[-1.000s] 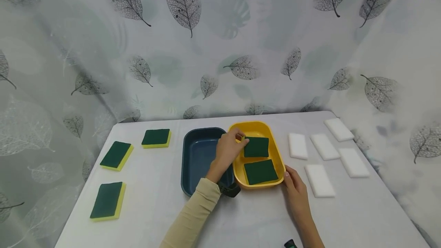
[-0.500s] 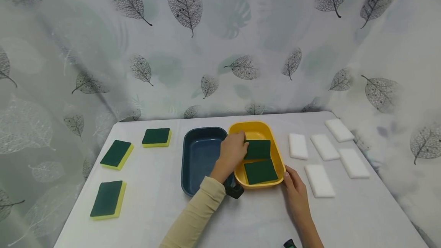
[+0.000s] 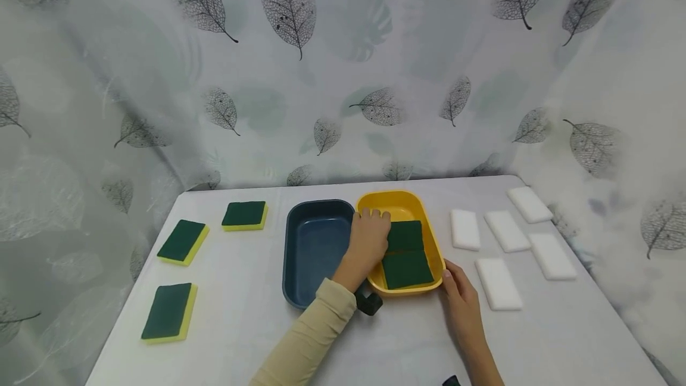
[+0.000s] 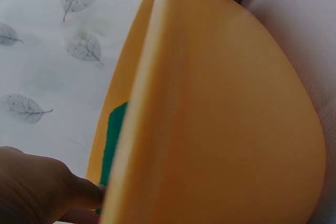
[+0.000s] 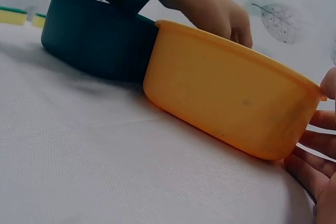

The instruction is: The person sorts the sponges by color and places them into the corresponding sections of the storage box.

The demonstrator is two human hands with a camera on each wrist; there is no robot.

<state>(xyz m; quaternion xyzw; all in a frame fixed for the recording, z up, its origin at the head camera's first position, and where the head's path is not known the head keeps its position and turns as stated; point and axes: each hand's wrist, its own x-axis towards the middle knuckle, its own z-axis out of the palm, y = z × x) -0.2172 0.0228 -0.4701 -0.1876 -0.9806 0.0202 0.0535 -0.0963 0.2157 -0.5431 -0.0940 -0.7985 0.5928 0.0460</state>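
In the head view, two green-and-yellow scouring sponges lie side by side in a yellow plastic basin [image 3: 393, 204]. My left hand [image 3: 368, 240] reaches inside with bent fingers and holds the left edge of the farther sponge [image 3: 405, 235]; its fingertips are partly hidden. The nearer sponge [image 3: 408, 270] almost touches it. At the basin's near right corner, my right hand [image 3: 462, 296] grips the rim; in the right wrist view its thumb is at the rim and its fingers [image 5: 315, 142] lie against the outer wall. In the left wrist view, the basin wall hides most of the sponge [image 4: 113, 140].
A dark blue basin [image 3: 316, 249] stands against the yellow one, under my left forearm. Several green-and-yellow sponges, such as the nearest one [image 3: 168, 313], lie at the left. Several white sponge blocks, one of them near my right hand [image 3: 498, 283], lie at the right.
The farther sponge has come down and toward me, up against the nearer one. My left hand moved with it, slightly right and nearer. My right hand stays at the rim.
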